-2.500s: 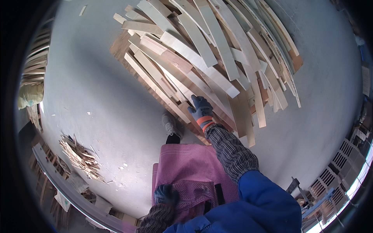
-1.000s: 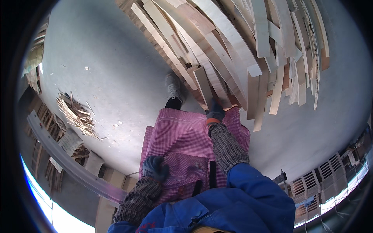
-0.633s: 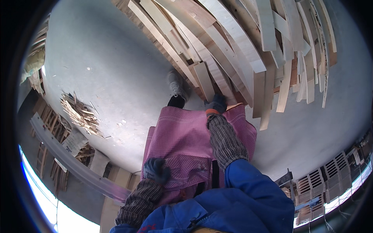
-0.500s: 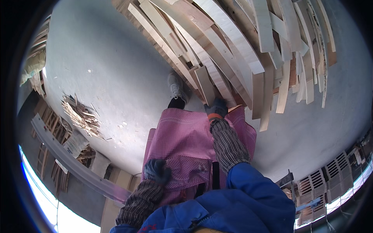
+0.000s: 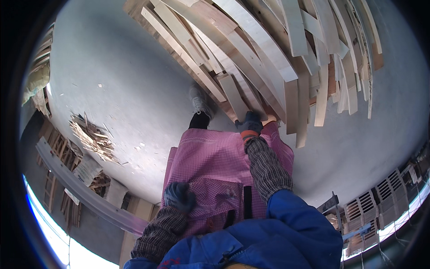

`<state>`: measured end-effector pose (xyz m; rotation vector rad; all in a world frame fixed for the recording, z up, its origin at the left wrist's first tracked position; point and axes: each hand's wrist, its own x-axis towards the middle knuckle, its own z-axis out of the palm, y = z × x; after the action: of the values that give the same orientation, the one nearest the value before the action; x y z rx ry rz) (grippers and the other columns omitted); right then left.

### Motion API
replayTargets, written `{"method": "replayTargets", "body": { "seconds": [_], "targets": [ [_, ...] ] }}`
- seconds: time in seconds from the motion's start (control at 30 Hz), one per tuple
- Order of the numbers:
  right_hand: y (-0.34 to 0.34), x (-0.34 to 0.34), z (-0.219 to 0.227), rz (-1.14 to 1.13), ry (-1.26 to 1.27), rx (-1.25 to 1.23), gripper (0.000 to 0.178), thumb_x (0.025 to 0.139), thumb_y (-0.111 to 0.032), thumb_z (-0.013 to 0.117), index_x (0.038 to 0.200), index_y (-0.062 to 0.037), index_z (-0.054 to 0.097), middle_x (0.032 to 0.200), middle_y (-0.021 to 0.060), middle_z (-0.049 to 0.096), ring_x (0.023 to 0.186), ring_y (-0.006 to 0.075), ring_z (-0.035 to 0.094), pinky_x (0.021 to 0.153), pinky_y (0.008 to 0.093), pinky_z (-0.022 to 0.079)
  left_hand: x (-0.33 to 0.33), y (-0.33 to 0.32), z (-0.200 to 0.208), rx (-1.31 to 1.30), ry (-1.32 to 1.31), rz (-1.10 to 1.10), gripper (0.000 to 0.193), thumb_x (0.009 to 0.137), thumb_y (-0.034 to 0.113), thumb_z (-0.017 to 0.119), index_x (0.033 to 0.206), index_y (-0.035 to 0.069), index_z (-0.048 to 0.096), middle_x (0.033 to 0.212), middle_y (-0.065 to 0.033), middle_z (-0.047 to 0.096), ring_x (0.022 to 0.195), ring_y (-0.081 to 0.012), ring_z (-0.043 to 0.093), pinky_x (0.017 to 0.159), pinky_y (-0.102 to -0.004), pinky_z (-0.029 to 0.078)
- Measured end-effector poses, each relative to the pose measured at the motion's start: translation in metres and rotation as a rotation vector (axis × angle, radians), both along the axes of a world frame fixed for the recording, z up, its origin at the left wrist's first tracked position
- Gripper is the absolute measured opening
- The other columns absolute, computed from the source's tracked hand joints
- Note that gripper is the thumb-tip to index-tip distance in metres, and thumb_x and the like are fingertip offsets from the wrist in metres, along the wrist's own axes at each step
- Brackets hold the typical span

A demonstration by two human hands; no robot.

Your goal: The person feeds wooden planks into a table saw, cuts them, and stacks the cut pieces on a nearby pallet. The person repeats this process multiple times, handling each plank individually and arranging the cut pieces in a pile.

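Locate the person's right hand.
In the head view, the gloved right hand sits just right of centre, at the near edge of the wooden plank pile, above the pink checked apron.

Wore dark blue-grey knitted gloves on the left hand [image 5: 178, 196] and the right hand [image 5: 249, 123], the right with an orange cuff band, over brown-and-grey checked woven sleeves [image 5: 265, 167] and a bright blue padded jacket [image 5: 277, 237]. Showed a pink apron of fine gingham check [image 5: 215, 159] above a dirty white shoe [image 5: 197, 97] and a black trouser leg. Lay pale cream to tan, with some reddish-brown edges, across the heap of bare wooden slats [image 5: 268, 58] on the plain grey concrete floor [image 5: 125, 80].
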<state>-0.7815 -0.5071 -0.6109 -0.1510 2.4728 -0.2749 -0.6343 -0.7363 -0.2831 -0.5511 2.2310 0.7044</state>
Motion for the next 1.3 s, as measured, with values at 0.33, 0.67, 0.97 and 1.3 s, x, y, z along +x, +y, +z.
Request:
{"method": "replayTargets", "body": {
  "seconds": [0.33, 0.67, 0.97, 1.3],
  "targets": [
    [-0.012, 0.012, -0.018, -0.102, 0.060, 0.044, 0.080, 0.057, -0.046, 0.084, 0.122, -0.0090, 0.055, 0.110, 0.0146, 0.062, 0.099, 0.0341, 0.061, 0.080, 0.0482, 0.049, -0.003, -0.005, 0.000, -0.020, 0.027, -0.054, 0.032, 0.071, 0.020, 0.066, 0.098, 0.011, 0.052, 0.079, -0.0134, 0.054, 0.074, -0.0357, 0.055, 0.066, -0.0514, 0.044],
    [-0.011, 0.023, 0.004, 0.055, -0.051, -0.342, 0.040, 0.079, -0.032, 0.070, 0.115, -0.0137, 0.063, 0.101, 0.0117, 0.065, 0.095, 0.0324, 0.061, 0.078, 0.0470, 0.050, 0.002, 0.000, 0.002, -0.045, -0.088, -0.021, 0.033, 0.072, 0.026, 0.067, 0.098, 0.011, 0.054, 0.081, -0.0137, 0.056, 0.078, -0.0362, 0.057, 0.068, -0.0525, 0.045],
    [-0.062, -0.212, 0.102, 0.013, 0.592, -0.448, 0.042, 0.079, -0.026, 0.074, 0.116, -0.0108, 0.063, 0.105, 0.0118, 0.065, 0.096, 0.0334, 0.059, 0.081, 0.0438, 0.048, 0.003, 0.010, 0.007, -0.101, 0.056, 0.058, 0.032, 0.072, 0.028, 0.065, 0.098, 0.012, 0.055, 0.084, -0.0146, 0.058, 0.080, -0.0371, 0.057, 0.069, -0.0538, 0.045],
    [-0.060, -0.375, 0.112, -0.057, 0.679, 0.028, 0.061, 0.063, -0.043, 0.084, 0.110, -0.0126, 0.060, 0.102, 0.0114, 0.059, 0.096, 0.0326, 0.057, 0.076, 0.0468, 0.048, -0.018, 0.003, 0.019, -0.078, 0.027, 0.108, 0.029, 0.077, 0.034, 0.062, 0.097, 0.013, 0.058, 0.088, -0.0141, 0.059, 0.086, -0.0381, 0.058, 0.075, -0.0544, 0.047]
  ]
}}
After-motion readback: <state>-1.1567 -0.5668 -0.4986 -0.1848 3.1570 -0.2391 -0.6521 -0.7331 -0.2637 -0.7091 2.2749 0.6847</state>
